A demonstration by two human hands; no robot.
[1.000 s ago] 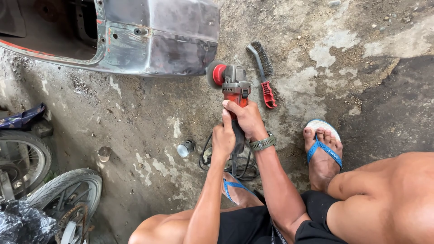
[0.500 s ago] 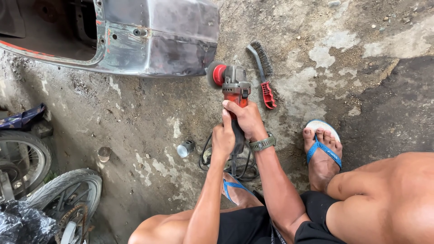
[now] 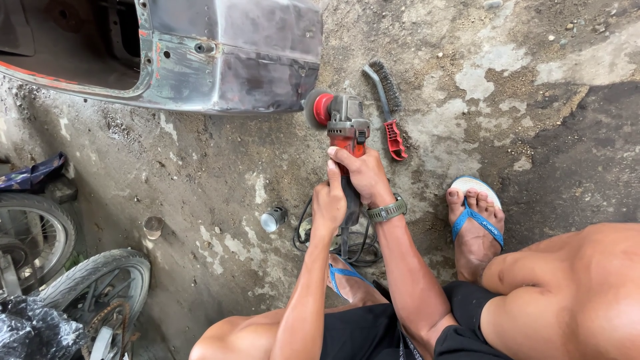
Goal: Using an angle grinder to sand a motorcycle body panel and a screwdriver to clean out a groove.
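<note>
Here, seen from the head camera, both hands grip a red-and-grey grinder (image 3: 343, 130) held low over the concrete floor (image 3: 220, 173). The right hand (image 3: 360, 175) wraps the front of its body, fingers closed; the left hand (image 3: 329, 205) clasps the rear handle, just behind. The grinder's disc sits just beside the edge of a grey metal panel (image 3: 227, 57). A wire brush (image 3: 388, 110) with a red handle lies just right of the grinder. A black cord (image 3: 360, 243) coils beneath the hands, near a small can (image 3: 273, 219).

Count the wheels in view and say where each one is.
2. One spoked wheel sits at the left edge, one tyred wheel at the lower left by the black plastic bag. Others may lie out of frame.
</note>
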